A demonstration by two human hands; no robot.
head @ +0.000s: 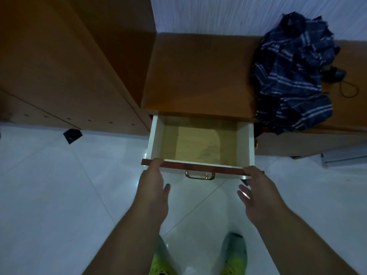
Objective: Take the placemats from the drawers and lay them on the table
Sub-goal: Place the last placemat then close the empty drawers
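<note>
text: none readable | labels: none | numbers: none

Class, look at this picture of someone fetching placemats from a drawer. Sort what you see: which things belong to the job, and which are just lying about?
Belong to the job:
drawer, pulled open
placemat, lying flat in it
left hand and right hand, on the drawer's front edge

Just lying about:
checked cloth on the cabinet top
black cord beside it
</note>
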